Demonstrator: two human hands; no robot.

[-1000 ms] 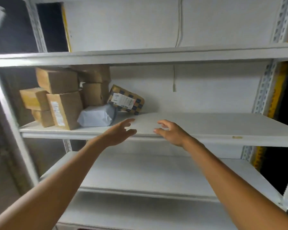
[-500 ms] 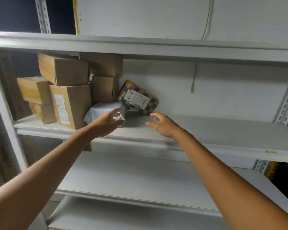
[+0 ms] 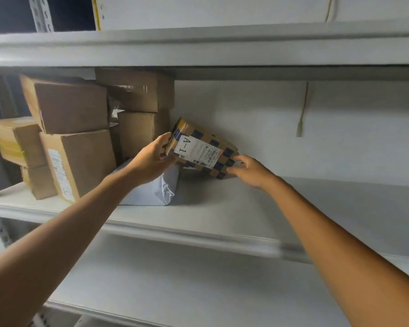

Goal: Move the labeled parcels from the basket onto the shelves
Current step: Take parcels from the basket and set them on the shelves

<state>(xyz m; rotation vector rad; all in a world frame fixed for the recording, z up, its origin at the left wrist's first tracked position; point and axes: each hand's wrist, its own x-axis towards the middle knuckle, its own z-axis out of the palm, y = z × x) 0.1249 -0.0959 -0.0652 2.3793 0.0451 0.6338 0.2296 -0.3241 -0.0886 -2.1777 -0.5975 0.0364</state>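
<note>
- Head view: looks up at the middle shelf (image 3: 246, 208) of a white rack.
- Grips the raised left end of the checkered parcel (image 3: 210, 140) with the left hand (image 3: 151, 159), thumb over the top edge, fingers curled underneath.
- Holds the right hand (image 3: 253, 171) at the parcel's lower right end, fingers spread and only loosely bent, enclosing nothing; cannot tell whether the tips touch the cardboard.
- Finds the parcel toward the back edge of the middle shelf, close to the wall, tilted with its left end up and its right corner down at the shelf.
- Shows a white label (image 3: 194, 149) on the parcel's front face, reading "A-1".
- Overhangs a pale mailer bag (image 3: 151, 192) that lies on the shelf beneath the left wrist.
- Shows plain cardboard boxes (image 3: 76, 156) stacked at the shelf's left end, rising close to the upper shelf (image 3: 198, 48).
- Shows a lower shelf (image 3: 175, 279) beneath, and a thin cord (image 3: 302, 114) hanging down the back wall, right of the parcel.
</note>
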